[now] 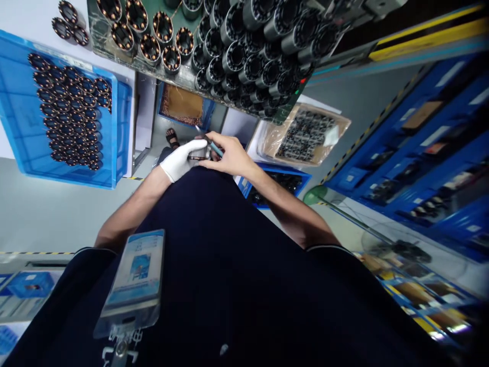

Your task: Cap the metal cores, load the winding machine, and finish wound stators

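Close to my body, just below the bench edge, my two hands meet. My left hand (184,158), in a white glove, is closed around a small round motor stator (196,158) with copper along its rim; fingers hide most of it. My right hand (232,157) is bare, its thumb and fingers closed on a slim tool with a blue-green handle (216,149). The tool's kind cannot be made out. It lies across the stator, and the right thumb is close beside the glove.
Wound stators and dark grey metal cylinders stand on the green bench (148,71). A blue tray (122,132) of stators is at left. Below the bench are a blue bin (209,113) and a plastic-lined carton (267,140). Blue shelving (405,132) stands at right.
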`<state>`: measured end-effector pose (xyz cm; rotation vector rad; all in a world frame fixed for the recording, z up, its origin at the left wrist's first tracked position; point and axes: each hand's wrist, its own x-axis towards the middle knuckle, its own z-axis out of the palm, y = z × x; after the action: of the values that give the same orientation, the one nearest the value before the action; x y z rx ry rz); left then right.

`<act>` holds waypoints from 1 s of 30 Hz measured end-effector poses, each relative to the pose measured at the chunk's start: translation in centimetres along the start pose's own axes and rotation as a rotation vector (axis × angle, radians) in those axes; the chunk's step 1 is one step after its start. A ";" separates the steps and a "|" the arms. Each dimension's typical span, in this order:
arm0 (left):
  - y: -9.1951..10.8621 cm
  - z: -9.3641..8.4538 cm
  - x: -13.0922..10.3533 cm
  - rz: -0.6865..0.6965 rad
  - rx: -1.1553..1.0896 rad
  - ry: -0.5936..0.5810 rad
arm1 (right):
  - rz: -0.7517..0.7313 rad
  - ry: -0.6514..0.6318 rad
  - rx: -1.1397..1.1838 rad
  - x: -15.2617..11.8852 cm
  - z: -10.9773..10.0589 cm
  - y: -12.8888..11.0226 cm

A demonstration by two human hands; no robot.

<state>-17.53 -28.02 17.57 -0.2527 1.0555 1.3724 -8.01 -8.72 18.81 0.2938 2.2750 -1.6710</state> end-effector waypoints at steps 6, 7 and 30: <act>0.8 -3.9 -2.3 0.594 0.635 0.366 | 0.180 -0.213 0.498 5.4 -1.0 -0.8; 1.0 -4.9 -3.1 0.678 0.789 0.388 | 0.206 -0.273 0.580 6.2 -1.0 -0.8; 3.7 -35.3 0.9 0.117 1.026 1.148 | 0.897 0.185 0.488 9.1 4.7 1.9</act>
<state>-37.15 -51.15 -0.81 -0.1918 2.5994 0.5294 -15.28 -12.73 12.58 1.3769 1.3945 -1.6474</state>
